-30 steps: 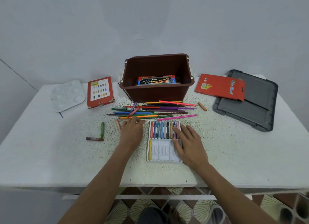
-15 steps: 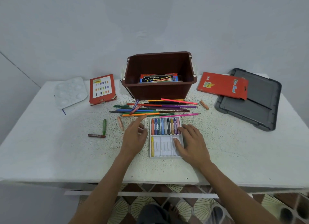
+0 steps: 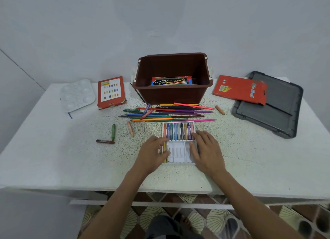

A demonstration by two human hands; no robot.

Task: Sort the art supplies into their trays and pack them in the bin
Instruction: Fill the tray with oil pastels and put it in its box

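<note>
A white crayon tray (image 3: 178,155) lies at the table's front middle; its upper row holds several crayons (image 3: 178,131). My left hand (image 3: 153,154) is at the tray's lower left corner and pinches a pale crayon (image 3: 167,148) beside a yellow one lying in a slot. On the tray's right side rests my right hand (image 3: 205,149), fingers relaxed. Behind the tray lies a pile of coloured pencils (image 3: 169,112). The brown bin (image 3: 171,95) stands behind them with a watercolour box (image 3: 171,80) inside. Loose crayons lie around: peach (image 3: 130,128), green (image 3: 113,129), brown (image 3: 105,141), orange (image 3: 220,110).
A red box (image 3: 110,91) and a white paint palette (image 3: 77,95) sit at the back left. A red packet (image 3: 240,91) overlaps a grey bin lid (image 3: 271,105) at the back right. The table's front edge is just below my wrists.
My left hand came back from beside the pencil pile with a pale crayon and now sits over the tray's lower left slots. My right hand stayed on the tray.
</note>
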